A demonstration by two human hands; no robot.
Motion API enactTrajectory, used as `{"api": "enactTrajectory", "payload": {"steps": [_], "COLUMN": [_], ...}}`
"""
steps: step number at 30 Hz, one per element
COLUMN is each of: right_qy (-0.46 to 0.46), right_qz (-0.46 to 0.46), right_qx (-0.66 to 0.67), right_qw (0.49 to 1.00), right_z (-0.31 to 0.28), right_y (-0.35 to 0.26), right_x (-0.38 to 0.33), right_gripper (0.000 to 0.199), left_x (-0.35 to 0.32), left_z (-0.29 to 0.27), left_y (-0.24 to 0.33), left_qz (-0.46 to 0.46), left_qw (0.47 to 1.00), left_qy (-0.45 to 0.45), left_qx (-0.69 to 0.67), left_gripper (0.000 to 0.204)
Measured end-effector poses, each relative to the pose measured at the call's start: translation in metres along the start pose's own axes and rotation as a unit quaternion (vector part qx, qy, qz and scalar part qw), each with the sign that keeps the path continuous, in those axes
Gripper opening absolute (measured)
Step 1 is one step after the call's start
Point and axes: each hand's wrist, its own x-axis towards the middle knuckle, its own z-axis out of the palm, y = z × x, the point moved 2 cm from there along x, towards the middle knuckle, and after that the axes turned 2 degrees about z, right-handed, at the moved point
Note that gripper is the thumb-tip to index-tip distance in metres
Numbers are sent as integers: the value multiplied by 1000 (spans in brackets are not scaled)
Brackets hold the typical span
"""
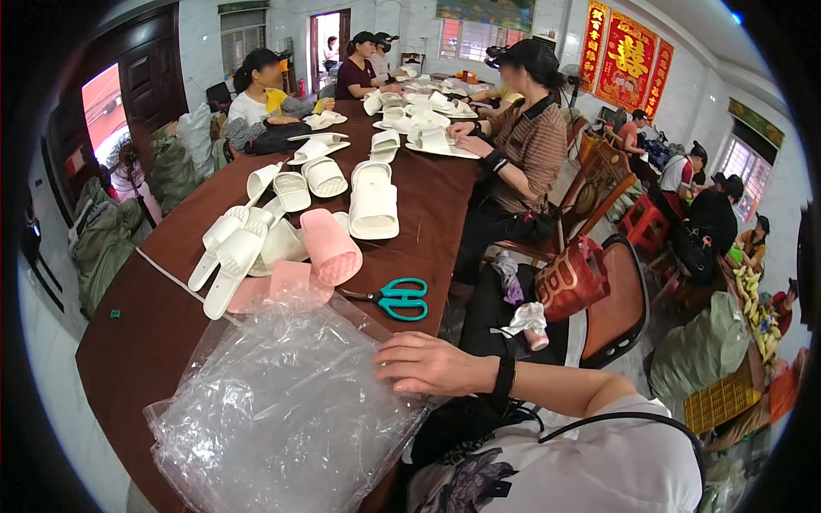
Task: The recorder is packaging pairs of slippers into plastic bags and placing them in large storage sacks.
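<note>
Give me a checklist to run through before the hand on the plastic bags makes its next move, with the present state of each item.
1. Right hand rests flat on the stack of clear plastic bags: ok.
2. Left hand in view: not ok, it does not show.
3. Pink slipper lies on the table just beyond the bags, apart from the hand: ok.
4. Teal scissors lie closed on the table, beyond the hand and not touching it: ok.
5. Bag stack fully on the table: not ok, its near edge hangs over the rim.
6. Top bag's mouth open: cannot tell.
</note>
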Motion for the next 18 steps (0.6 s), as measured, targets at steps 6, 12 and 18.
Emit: {"api": "enactTrajectory", "payload": {"steps": [6, 12, 18], "right_qy": [10, 19, -127], "right_qz": [-8, -19, -47], "right_qx": [-1, 14, -20], "right_qw": [1000, 1000, 991], "right_z": [-2, 0, 13], "right_y": [-3, 0, 8], "right_x": [-6, -8, -1], "right_gripper": [25, 22, 55], "left_x": [5, -9, -22], "left_z": [13, 17, 15], "left_y": [10, 16, 37], "left_qz": [16, 22, 39], "left_qw": [999, 995, 989], "left_qy": [-25, -44, -50], "left_qx": [-45, -87, -131], "left_gripper": [54, 55, 56]}}
